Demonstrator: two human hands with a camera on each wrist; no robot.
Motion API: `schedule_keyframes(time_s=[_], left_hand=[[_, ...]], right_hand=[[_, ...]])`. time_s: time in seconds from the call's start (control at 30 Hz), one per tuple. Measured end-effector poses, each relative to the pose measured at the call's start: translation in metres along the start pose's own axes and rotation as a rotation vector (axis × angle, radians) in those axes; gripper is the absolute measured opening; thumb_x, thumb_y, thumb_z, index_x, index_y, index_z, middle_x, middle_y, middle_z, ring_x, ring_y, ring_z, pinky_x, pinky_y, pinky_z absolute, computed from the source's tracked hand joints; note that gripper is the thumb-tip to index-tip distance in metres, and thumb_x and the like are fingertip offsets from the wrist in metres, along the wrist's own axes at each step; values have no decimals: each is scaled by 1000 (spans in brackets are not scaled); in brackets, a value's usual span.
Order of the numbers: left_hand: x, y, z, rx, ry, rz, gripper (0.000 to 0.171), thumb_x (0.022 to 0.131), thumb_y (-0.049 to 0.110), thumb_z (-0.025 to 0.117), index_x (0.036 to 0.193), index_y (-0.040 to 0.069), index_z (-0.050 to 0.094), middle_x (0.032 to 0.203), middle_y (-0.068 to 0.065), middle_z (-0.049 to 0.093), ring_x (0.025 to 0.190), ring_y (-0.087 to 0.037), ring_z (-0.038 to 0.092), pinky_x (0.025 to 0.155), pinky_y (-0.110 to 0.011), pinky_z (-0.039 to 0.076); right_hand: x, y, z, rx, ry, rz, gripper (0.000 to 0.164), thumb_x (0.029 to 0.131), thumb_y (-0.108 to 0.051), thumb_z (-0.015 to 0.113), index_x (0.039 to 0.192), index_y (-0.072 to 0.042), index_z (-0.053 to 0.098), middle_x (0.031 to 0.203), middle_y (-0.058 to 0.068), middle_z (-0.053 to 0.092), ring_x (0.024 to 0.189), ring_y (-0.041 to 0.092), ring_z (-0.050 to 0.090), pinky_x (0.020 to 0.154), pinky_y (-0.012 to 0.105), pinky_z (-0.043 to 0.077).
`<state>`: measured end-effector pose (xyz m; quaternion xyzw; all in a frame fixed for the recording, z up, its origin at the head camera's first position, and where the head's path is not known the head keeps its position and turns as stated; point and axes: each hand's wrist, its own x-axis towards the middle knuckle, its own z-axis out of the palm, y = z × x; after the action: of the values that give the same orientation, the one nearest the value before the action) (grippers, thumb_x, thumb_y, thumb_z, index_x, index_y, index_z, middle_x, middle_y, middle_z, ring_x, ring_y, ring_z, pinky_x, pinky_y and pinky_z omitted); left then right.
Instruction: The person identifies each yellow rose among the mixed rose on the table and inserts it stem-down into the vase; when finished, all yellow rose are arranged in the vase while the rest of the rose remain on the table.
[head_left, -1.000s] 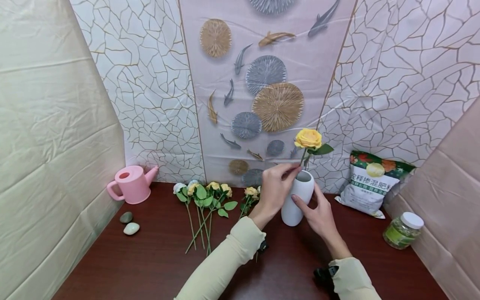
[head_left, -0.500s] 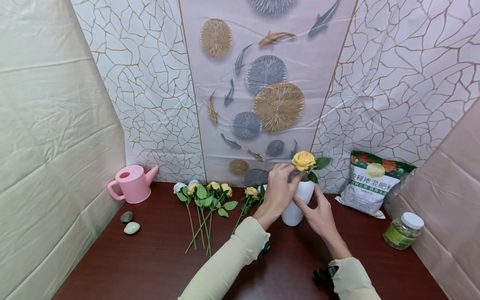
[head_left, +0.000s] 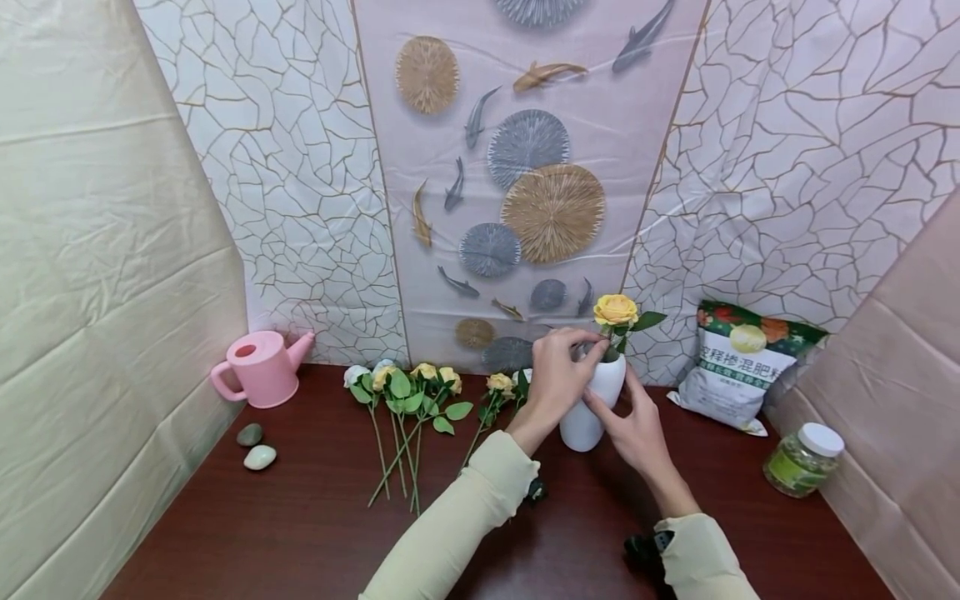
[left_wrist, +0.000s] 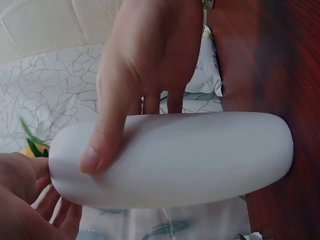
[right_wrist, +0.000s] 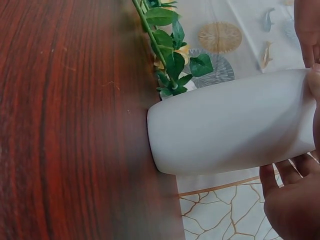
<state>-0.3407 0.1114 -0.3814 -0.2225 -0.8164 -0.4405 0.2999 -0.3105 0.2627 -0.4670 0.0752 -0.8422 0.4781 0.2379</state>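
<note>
A yellow rose (head_left: 616, 310) with green leaves stands over the mouth of a white vase (head_left: 582, 427). My left hand (head_left: 557, 377) pinches its stem just below the bloom, fingertips right at the rim. The lower stem is hidden inside the vase. From the right, my right hand (head_left: 637, 427) holds the vase, its thumb on the near side and its fingers behind. In the left wrist view, the right thumb (left_wrist: 100, 147) presses against the vase wall. The vase base meets the dark wooden table (right_wrist: 75, 125) in the right wrist view.
Left of the vase lie several yellow and white roses (head_left: 405, 400). Further left are a pink watering can (head_left: 264, 371) and two stones (head_left: 259, 457). To the right stand a fertilizer bag (head_left: 742, 367) and a white-lidded jar (head_left: 804, 461). Patterned cloth hangs behind.
The rose has come down from high over the vase to close above its rim, then up slightly and rightward. My left hand moved down with it; my right hand stayed on the vase.
</note>
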Motion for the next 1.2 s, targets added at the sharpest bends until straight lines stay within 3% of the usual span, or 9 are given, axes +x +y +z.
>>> schedule_keyframes(time_s=[0.17, 0.4, 0.53, 0.67, 0.77, 0.9, 1.07, 1.2], left_hand=[[-7, -8, -9, -102, -12, -7, 17, 97, 33, 68, 108, 25, 79, 110, 11, 76, 105, -3, 70, 89, -23, 57], [-25, -26, -30, -165, -7, 11, 17, 97, 30, 69, 108, 22, 79, 106, 9, 77, 99, -6, 73, 85, -29, 60], [-39, -45, -44, -132, -16, 28, 14, 96, 29, 70, 107, 26, 78, 102, 10, 77, 95, -7, 73, 82, -28, 60], [-54, -71, -61, -126, -17, 13, 12, 95, 24, 72, 105, 25, 78, 99, 7, 77, 91, -7, 73, 81, -30, 61], [-64, -93, -78, -108, -17, -22, 12, 94, 20, 73, 104, 21, 78, 98, 4, 78, 87, -10, 74, 78, -31, 62], [-77, -118, -97, -48, -51, -127, 11, 95, 24, 72, 104, 23, 78, 98, 7, 78, 87, -11, 74, 78, -33, 62], [-91, -136, -108, -22, -143, -244, 12, 96, 25, 70, 106, 25, 76, 102, 7, 77, 94, -12, 73, 83, -40, 61], [-98, -144, -108, 19, -234, -267, 12, 96, 22, 70, 106, 21, 77, 100, 4, 77, 89, -11, 73, 75, -30, 61]], right_hand=[[0, 1, 2, 15, 13, 0, 76, 91, -40, 74, 155, -37, 32, 139, 2, 59, 125, 15, 55, 99, 45, 48], [-1, -3, 2, 24, 15, 7, 74, 91, -44, 74, 152, -43, 33, 140, 0, 58, 126, 17, 56, 103, 47, 46], [-2, -3, 1, 32, 20, 9, 75, 89, -44, 75, 152, -44, 34, 141, 0, 58, 127, 17, 55, 103, 48, 46], [-7, -26, -4, 51, 5, 21, 76, 90, -39, 76, 154, -32, 37, 140, 7, 58, 127, 23, 55, 104, 51, 46], [-10, -46, -7, 55, -9, 25, 75, 91, -35, 76, 155, -22, 37, 140, 12, 58, 128, 28, 55, 104, 54, 46], [-10, -49, -6, 49, -2, 16, 76, 91, -34, 75, 155, -20, 38, 140, 12, 58, 128, 28, 55, 104, 52, 46], [-9, -41, -4, 55, 7, 22, 76, 91, -34, 76, 155, -23, 38, 140, 11, 58, 129, 26, 55, 105, 52, 45], [-6, -22, 0, 60, 14, 32, 76, 90, -38, 76, 154, -33, 36, 141, 7, 57, 130, 23, 53, 107, 51, 43]])
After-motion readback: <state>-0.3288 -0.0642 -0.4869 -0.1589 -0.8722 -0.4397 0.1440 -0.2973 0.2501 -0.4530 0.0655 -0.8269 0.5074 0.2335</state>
